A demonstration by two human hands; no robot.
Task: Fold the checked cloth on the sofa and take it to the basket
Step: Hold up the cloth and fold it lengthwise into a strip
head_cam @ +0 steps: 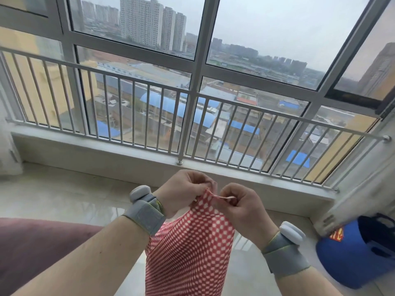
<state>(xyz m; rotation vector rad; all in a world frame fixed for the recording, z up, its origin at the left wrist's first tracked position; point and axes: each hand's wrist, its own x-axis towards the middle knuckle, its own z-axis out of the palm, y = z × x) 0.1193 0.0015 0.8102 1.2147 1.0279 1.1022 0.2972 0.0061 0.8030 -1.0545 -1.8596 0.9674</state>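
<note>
The red-and-white checked cloth [188,248] hangs down in front of me, held up in the air by its top edge. My left hand [181,192] pinches the top edge on the left, and my right hand [241,208] pinches it just to the right, the two hands almost touching. Both wrists wear grey straps with white round devices. The mauve sofa [32,248] shows at the lower left, beside my left forearm. A blue basket [354,253] with a red-and-yellow emblem stands on the floor at the lower right. The cloth's lower end runs out of view.
A tall window with a grey metal railing [192,97] fills the wall ahead, above a low sill [128,154]. Glossy pale floor tiles [64,199] lie between the sofa and the sill. A white curtain [8,146] hangs at the far left.
</note>
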